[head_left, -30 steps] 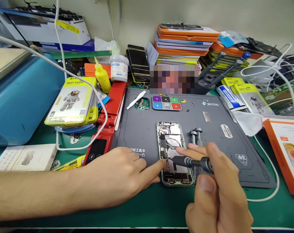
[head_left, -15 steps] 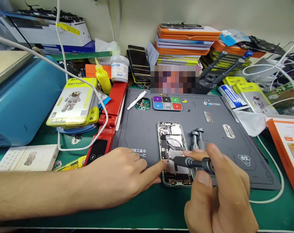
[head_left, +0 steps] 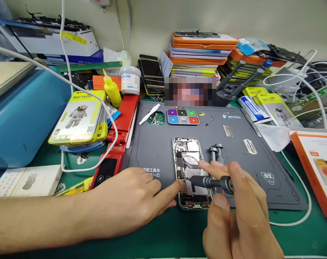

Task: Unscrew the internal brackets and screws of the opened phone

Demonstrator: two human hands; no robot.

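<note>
An opened smartphone [head_left: 190, 181] lies on the dark grey work mat [head_left: 150, 144], its circuit boards and inner parts exposed. My left hand [head_left: 138, 203] rests at its left side. The index finger stretches out and its tip touches the phone's left edge; the other fingers curl underneath. My right hand [head_left: 241, 212] grips a dark grey screwdriver [head_left: 209, 182] between thumb and fingers. The screwdriver slants nearly flat over the phone, its tip at the left-middle inner parts; whether it touches a screw is too small to tell. One right fingertip reaches the phone's right edge.
Two more screwdrivers [head_left: 219, 153] lie just right of the phone. Beyond it are a coloured tray [head_left: 183, 117], a white stick-like tool [head_left: 149, 114] and metal blades [head_left: 250, 146]. A red device [head_left: 123, 124], battery boxes [head_left: 77, 117] and a white cable [head_left: 89, 166] flank the mat.
The whole view has shifted slightly. My right hand has moved a little left, one finger farther over the phone's right edge. The left hand stays at the phone's left edge.
</note>
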